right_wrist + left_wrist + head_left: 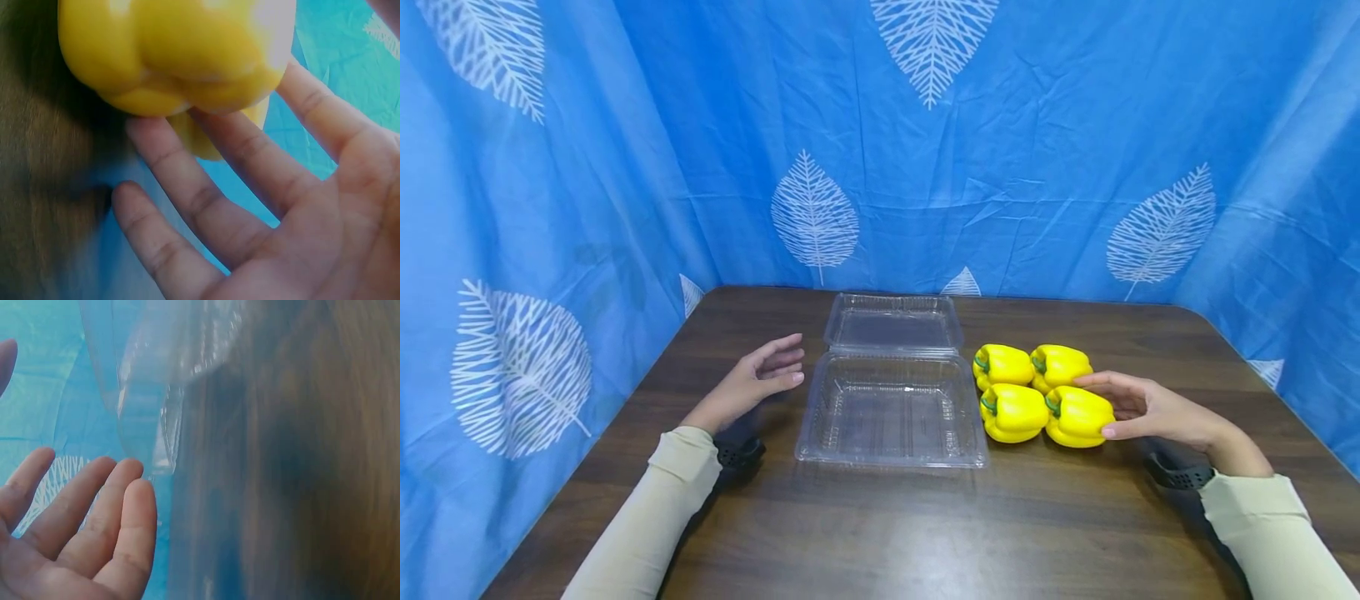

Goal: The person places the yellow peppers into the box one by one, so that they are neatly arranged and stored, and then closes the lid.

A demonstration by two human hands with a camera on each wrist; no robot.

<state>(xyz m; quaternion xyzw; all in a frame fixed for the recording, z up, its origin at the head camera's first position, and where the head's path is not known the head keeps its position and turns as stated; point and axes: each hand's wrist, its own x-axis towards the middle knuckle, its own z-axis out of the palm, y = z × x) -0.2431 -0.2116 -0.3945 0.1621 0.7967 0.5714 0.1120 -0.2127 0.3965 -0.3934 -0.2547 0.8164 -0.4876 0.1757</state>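
Several yellow bell peppers with green stems lie on their sides in two rows, right of a clear plastic clamshell box point(891, 408). My right hand point(1157, 412) is at the front right bell pepper point(1078, 417), thumb by its right end and fingers spread behind it. In the right wrist view, the extended fingertips point(150, 131) come right to the underside of the yellow bell pepper point(178, 50). My left hand point(756, 379) hovers left of the box with fingers loosely bent and nothing in it. The left wrist view shows its spread fingers point(94, 519) near the clear plastic.
The box's lid point(895, 323) is folded back flat behind its base on the dark wooden table point(880, 533). Left of the front right pepper sits another pepper point(1013, 412), with more behind point(1003, 365). A blue curtain point(1000, 167) with white leaf prints hangs around the table.
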